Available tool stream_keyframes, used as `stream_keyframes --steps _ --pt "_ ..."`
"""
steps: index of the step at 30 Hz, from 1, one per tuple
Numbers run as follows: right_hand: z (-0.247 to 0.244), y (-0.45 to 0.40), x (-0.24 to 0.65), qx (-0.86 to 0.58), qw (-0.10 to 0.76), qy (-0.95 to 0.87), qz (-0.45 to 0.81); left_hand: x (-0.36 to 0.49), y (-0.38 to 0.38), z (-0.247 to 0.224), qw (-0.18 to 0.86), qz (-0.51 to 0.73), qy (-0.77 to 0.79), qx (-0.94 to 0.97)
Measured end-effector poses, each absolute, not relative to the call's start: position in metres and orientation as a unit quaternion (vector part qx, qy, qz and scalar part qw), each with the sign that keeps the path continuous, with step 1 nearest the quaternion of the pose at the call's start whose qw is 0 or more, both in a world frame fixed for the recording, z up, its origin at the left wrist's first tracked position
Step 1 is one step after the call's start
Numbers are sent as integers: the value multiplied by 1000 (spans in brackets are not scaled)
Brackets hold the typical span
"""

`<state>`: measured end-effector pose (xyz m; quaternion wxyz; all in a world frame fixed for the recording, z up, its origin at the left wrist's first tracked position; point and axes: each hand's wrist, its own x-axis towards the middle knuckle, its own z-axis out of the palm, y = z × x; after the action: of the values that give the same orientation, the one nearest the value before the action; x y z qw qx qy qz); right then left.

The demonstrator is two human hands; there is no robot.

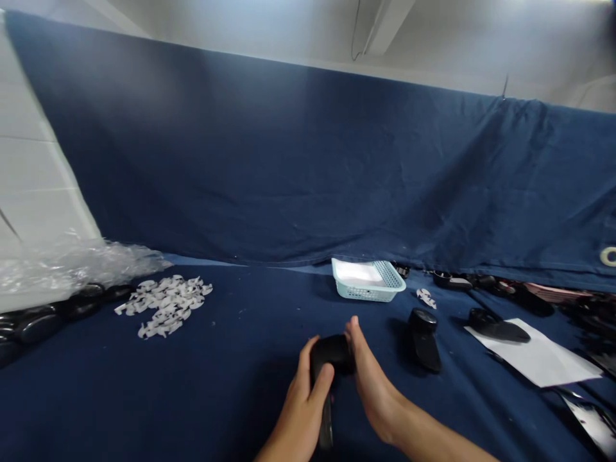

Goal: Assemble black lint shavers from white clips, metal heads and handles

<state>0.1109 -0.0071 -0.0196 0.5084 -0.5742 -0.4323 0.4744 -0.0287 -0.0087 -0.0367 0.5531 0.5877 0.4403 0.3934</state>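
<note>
While the person bends over a table covered with blue cloth, the left hand is closed around the body of a black electric shaver, in front of the person. The right hand is open and flat, and its fingers touch the shaver from the side. Just right of the hands stands another black shaver. Farther away are a light-blue plastic basket, a sheet of white paper and a pile of small white pieces.
</note>
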Motion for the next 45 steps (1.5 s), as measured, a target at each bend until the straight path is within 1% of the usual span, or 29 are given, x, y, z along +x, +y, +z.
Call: stream_keyframes --steps 2,3,5,6,7,9,11,13,16,18,20,23,25,29,30,31,33,35,39,42,45 --pt "-6 -2 120 -521 542 -540 377 -28 -9 -32 629 366 430 534" --pt "0 1 124 -473 537 -613 334 -27 -9 -30 659 353 423 512" --pt "7 9 128 -384 491 -718 310 -26 -11 -30 689 337 413 491" --pt "7 14 127 -369 471 -731 328 -26 -11 -32 686 340 410 496" --pt "5 19 124 -383 465 -711 362 -27 -11 -34 667 353 408 514" --pt "-3 29 115 -451 481 -625 419 -28 -9 -38 595 402 411 562" --pt "-11 37 109 -506 492 -560 434 -29 -6 -39 551 438 428 566" --pt "-11 38 109 -537 497 -522 439 -29 -3 -35 587 433 446 519" --pt "-2 25 117 -534 509 -524 425 -28 -3 -26 689 394 441 419" --pt "2 11 124 -495 478 -583 432 -29 -5 -21 734 370 437 365" --pt "1 -1 131 -468 437 -640 424 -30 -7 -20 745 361 445 341" --pt "-7 -10 139 -481 412 -658 407 -32 -8 -23 719 374 455 370" --pt "-10 -9 146 -492 392 -650 426 -32 -6 -27 698 379 459 398" --pt "-4 -1 158 -543 271 -634 479 -31 -1 -28 665 372 477 438" --pt "-1 0 161 -556 248 -640 469 -31 -1 -27 666 369 478 439" --pt "3 2 162 -567 245 -650 442 -31 -1 -25 672 365 476 434" --pt "8 3 163 -565 279 -685 365 -31 -2 -24 693 355 469 416" --pt "10 5 161 -526 307 -731 307 -30 -3 -24 709 350 464 400" --pt "3 8 154 -460 308 -779 295 -32 -1 -28 698 371 456 409" --pt "-7 13 153 -453 326 -784 272 -33 3 -33 728 344 431 408" --pt "-18 19 152 -459 273 -832 148 -34 3 -35 779 288 413 374"
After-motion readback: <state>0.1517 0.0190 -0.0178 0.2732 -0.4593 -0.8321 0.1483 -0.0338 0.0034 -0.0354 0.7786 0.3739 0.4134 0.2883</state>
